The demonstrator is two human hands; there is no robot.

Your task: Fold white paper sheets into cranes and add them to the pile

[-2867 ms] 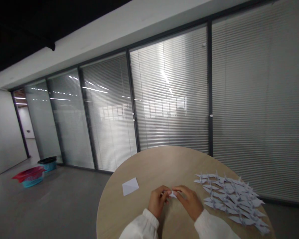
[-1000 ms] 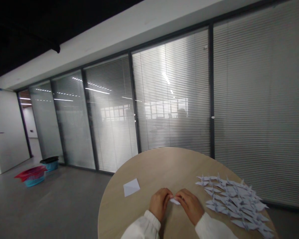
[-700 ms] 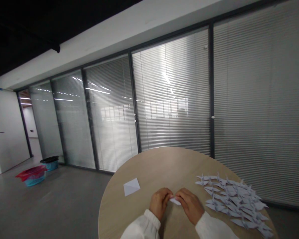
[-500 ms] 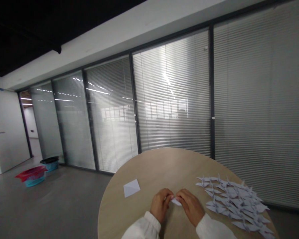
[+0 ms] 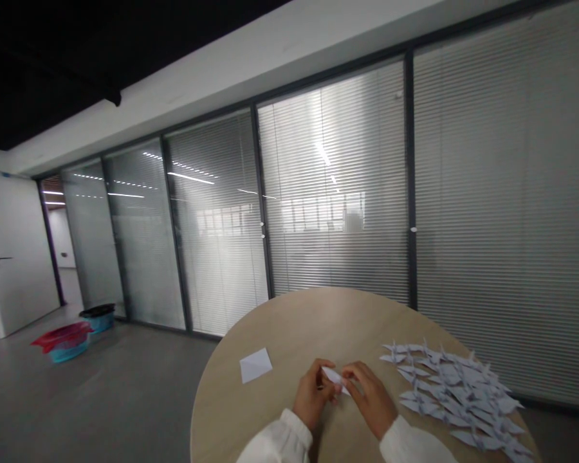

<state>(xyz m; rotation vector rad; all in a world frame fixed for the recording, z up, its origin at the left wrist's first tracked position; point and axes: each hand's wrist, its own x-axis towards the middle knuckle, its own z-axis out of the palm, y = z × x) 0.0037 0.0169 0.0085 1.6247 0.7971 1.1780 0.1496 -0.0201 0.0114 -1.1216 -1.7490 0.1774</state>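
Observation:
A small folded piece of white paper [image 5: 334, 377] is pinched between both my hands just above the round wooden table [image 5: 313, 321]. My left hand [image 5: 312, 397] grips its left side with fingers closed. My right hand [image 5: 371, 400] holds its right end, fingers curled around it. Both wrists wear white sleeves. To the left of my hands a flat square sheet of white paper [image 5: 255, 365] lies on the table.
Several finished white paper cranes [image 5: 451, 391] lie spread on the table's right side. Glass walls with blinds [image 5: 332, 193] stand behind the table. On the grey floor at far left sit a red-and-blue basin [image 5: 62, 341] and a dark-rimmed blue bucket [image 5: 96, 317].
My hands have lifted the folded paper slightly off the table and tilted it up; before, they pressed it flat. The camera has shifted a little.

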